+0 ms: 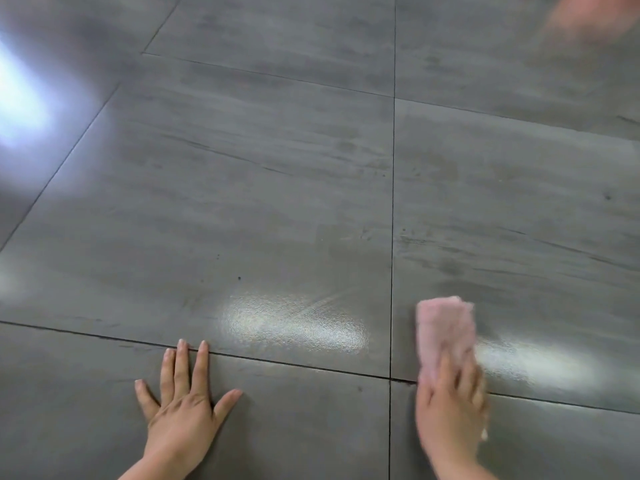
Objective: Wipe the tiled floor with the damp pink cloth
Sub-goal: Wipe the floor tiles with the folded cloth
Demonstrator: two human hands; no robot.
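The wiping is under way. The right hand (450, 407) lies flat on the cloth (445, 332), fingers spread over its near end, pressing it down on the floor (277, 168). It does not pinch the cloth; it pushes on it with an open palm. The hand and cloth look blurry, so they are likely sliding. The pink cloth sits just right of the long line (392, 237) between the tiles, with its far end sticking out past the fingers.

The left hand (183, 407) is flat on the floor too, fingers fanned wide, holding nothing. It seems to prop the person up. Its fingertips touch the cross line (277, 361) between two tiles.

Next, the cloth likely needs a push forward or sideways onto a dry part. Streaks farther up look like wiped spots. A few small dark specks (239, 278) sit on the middle tile and may need a rub.

The floor is made of big grey tiles with thin dark lines. It is shiny, with bright light spots near the hands and at the left edge. A blurry pinkish shape (595, 15) shows in the top right corner; it is too smeared to tell what it is.
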